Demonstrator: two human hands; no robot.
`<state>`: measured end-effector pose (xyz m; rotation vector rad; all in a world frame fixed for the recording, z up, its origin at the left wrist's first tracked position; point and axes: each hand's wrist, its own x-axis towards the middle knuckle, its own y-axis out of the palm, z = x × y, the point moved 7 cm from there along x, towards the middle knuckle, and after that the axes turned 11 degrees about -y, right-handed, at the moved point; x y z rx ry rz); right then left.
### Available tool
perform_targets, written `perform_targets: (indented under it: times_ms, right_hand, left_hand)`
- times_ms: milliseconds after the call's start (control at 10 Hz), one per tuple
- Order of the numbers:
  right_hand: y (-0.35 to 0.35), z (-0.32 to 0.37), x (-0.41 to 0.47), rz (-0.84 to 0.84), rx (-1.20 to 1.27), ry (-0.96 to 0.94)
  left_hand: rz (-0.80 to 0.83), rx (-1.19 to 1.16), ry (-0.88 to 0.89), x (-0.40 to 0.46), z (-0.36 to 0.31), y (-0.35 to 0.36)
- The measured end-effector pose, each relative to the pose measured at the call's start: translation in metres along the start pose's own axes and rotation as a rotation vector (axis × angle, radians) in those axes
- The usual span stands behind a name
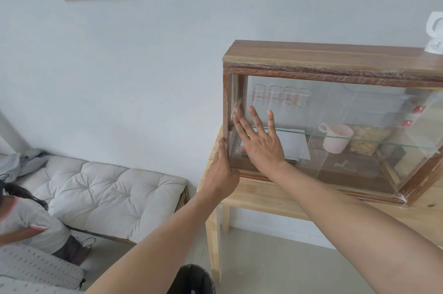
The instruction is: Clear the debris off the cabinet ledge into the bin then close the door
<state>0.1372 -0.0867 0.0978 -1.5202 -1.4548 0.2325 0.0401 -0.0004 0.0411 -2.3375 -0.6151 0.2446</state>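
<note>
Right hand (261, 142) flat on glass door (347, 106); left hand (221, 171) at wooden frame (226, 92), grip unclear.

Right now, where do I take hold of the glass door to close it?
No handle shows on the glass door, so come from the front: flat palm on the pane near its left edge, like the right hand, left hand holding the cabinet post.

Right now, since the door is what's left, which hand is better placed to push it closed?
Right. The right hand lies flat on the glass door, fingers spread, ready to push it. The left hand only holds the cabinet's left post, likely bracing.
</note>
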Motion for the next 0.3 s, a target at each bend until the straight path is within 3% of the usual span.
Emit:
perform_targets:
  times_ms: [200, 300]
  right_hand:
    - [-0.021, 0.0, -0.007, 0.035, 0.019, -0.049]
    - [-0.036, -0.006, -0.021, 0.056, 0.06, -0.092]
  left_hand:
    - [0.043, 0.236, -0.021, -0.004, -0.004, -0.011]
    - [-0.011, 0.351, 0.003, -0.016, -0.018, -0.019]
